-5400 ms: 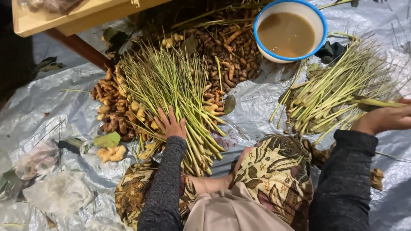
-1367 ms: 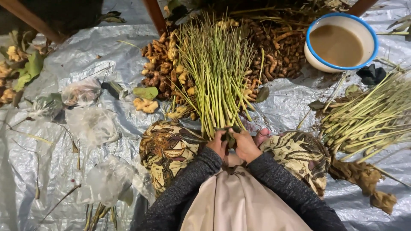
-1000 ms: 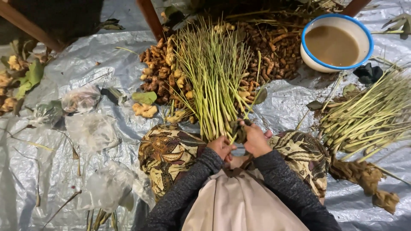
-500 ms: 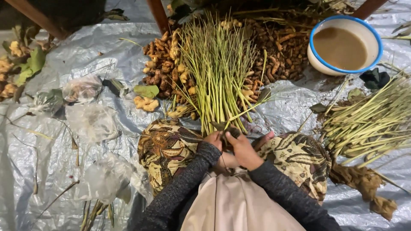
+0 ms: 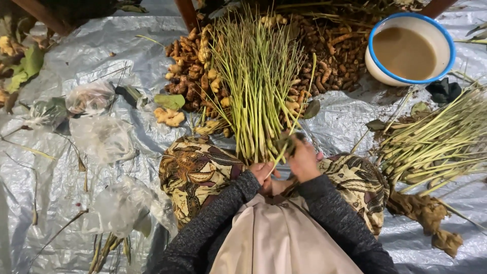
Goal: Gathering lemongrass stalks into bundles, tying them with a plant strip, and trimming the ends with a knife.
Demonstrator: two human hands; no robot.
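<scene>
Both hands meet at the near end of a fanned bundle of green stalks (image 5: 258, 86) lying on a grey plastic sheet (image 5: 91, 213). The left hand (image 5: 264, 172) grips the stalk bases, and the right hand (image 5: 303, 160) pinches a single stalk (image 5: 297, 119) that slants up across the bundle. Brown roots (image 5: 324, 50) are heaped behind the bundle. A blue-rimmed white bowl (image 5: 410, 48) of brown liquid sits near the sheet's far right corner, and a second pile of stalks (image 5: 436, 144) lies at the right edge.
</scene>
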